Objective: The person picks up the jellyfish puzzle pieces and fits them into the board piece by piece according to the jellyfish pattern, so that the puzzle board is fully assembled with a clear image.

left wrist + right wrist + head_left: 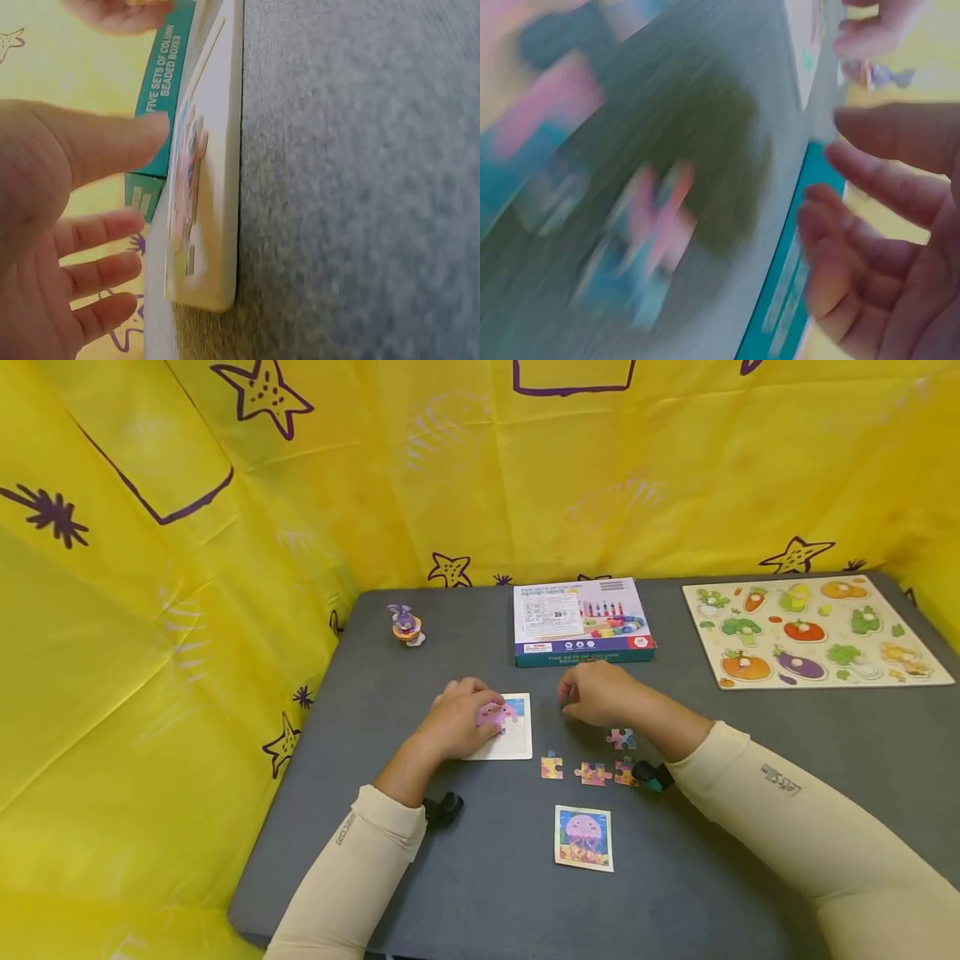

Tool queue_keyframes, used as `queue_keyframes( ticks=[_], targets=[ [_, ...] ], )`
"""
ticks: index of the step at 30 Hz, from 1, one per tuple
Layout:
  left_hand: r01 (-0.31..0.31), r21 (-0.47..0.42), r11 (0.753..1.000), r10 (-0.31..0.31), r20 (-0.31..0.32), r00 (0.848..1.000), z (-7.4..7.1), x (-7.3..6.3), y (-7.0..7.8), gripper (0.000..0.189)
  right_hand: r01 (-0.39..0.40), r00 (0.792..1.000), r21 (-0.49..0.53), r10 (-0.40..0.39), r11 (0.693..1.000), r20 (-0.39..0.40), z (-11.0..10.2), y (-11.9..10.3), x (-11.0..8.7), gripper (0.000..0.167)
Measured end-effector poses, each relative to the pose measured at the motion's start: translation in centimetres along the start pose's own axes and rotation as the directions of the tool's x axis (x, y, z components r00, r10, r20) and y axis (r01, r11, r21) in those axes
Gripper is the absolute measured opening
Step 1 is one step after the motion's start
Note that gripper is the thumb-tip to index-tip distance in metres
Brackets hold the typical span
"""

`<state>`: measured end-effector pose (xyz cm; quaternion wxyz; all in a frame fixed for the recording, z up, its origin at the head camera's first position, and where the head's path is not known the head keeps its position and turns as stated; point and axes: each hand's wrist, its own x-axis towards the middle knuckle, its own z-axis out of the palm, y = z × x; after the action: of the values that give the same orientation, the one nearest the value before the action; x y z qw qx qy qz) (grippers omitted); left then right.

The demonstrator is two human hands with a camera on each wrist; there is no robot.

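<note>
Here we are: the puzzle tray [517, 747] on the bench [465, 893], my left hand [459, 720] over its left side, thumb well apart from loosely parted fingers, pinching nothing; whether they touch it, I can't tell. Right of the tray hangs my right hand [600, 693], fingers loosely curled, no piece between them! Inside the tray sits part of a pink jellyfish [510, 712]; at least four loose pieces [592, 774] lie to its right, the picture card [583, 837] also right but nearer me.

How will the pieces handle? Light and stiff, I'd judge, thin knobs the weak spots: pinch by opposite edges, and steady the tray by its rim.

Over to the views! From the head, my right hand mostly shows its back; its wrist view reveals the fingers but smears the pieces. The left wrist view gives the jellyfish's thickness. Only the head view catches the vegetable board [838, 625], well right of the tray.
</note>
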<state>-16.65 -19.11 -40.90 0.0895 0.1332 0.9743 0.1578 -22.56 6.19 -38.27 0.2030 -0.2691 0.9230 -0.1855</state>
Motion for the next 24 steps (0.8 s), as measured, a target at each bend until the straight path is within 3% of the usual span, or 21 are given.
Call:
queue_keyframes(
  ticks=[6, 12, 20, 24],
  targets=[
    [-0.062, 0.026, 0.998, 0.06, 0.066, 0.996, 0.3, 0.4, 0.3, 0.036, -0.026, 0.997, -0.09, 0.032, 0.996, 0.066, -0.3, 3.5, -3.0, 0.034],
    [-0.064, 0.038, 0.997, 0.061, 0.071, 0.996, 0.6, 0.5, 0.2, 0.037, -0.025, 0.998, -0.105, 0.031, 0.994, 0.055, 0.3, 5.3, -4.7, 0.023],
    [-0.063, 0.023, 0.998, 0.062, 0.071, 0.996, 0.5, 0.3, 0.1, 0.036, -0.051, 0.999, 0.026, 0.051, 0.998, 0.001, 0.9, 5.7, -4.8, 0.011],
    [-0.063, 0.011, 0.998, 0.062, 0.065, 0.996, 0.5, 0.2, 0.2, 0.035, -0.026, 0.999, 0.161, 0.033, 0.987, -0.039, 0.8, 5.0, -4.1, 0.008]
  ],
)
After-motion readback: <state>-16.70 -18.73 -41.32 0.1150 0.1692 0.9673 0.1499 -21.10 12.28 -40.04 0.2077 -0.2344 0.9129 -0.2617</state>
